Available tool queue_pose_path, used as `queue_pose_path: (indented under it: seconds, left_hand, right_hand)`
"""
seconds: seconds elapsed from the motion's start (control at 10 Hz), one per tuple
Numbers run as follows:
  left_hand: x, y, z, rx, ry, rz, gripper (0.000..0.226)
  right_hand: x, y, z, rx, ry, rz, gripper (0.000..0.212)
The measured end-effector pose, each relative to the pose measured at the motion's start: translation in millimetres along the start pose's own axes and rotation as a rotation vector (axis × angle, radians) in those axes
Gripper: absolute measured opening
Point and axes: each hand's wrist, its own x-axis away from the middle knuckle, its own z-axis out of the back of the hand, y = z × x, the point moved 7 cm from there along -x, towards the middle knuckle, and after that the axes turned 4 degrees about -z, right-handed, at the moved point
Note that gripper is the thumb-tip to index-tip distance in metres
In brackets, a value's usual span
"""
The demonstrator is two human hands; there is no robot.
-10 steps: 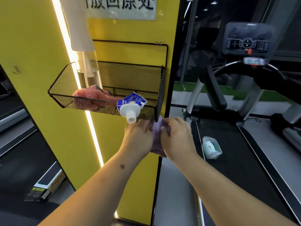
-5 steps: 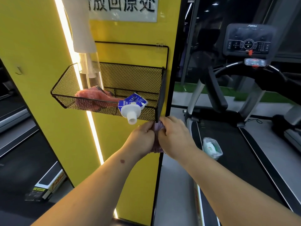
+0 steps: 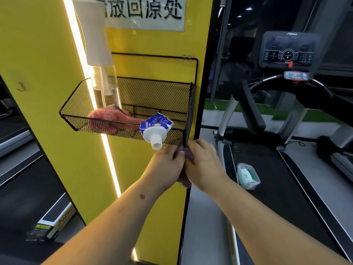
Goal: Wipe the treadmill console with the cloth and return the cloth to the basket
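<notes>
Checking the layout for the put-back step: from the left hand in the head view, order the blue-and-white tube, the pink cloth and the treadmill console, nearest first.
1. Blue-and-white tube: just above the left hand, hanging over the basket's front.
2. Pink cloth: up-left, inside the basket.
3. Treadmill console: far upper right, well behind.

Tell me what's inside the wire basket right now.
Inside the wire basket: a pink cloth, a clear spray bottle, and a blue-white tube poking over the front rim. The floor beneath the cloth is hidden.

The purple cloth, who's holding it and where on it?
Both hands grip the purple cloth: left hand and right hand bunch its upper part between them, its lower end hanging below.
</notes>
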Motion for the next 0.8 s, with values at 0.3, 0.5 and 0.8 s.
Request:
queue_pose_path:
  seconds: [0.3, 0.5, 0.8]
  left_hand:
    - [5, -3, -8, 0.017, 0.035, -0.054, 0.035]
    - [8, -3, -6, -0.004, -0.002, -0.132, 0.024]
    - [19, -13, 14, -0.111, 0.164, -0.240, 0.040]
  right_hand:
    - [6, 6, -6, -0.123, -0.028, -0.024, 0.042]
    - [8, 8, -2, -0.149, -0.002, 0.019, 0.036]
    - [17, 17, 9, -0.187, 0.070, -0.003, 0.053]
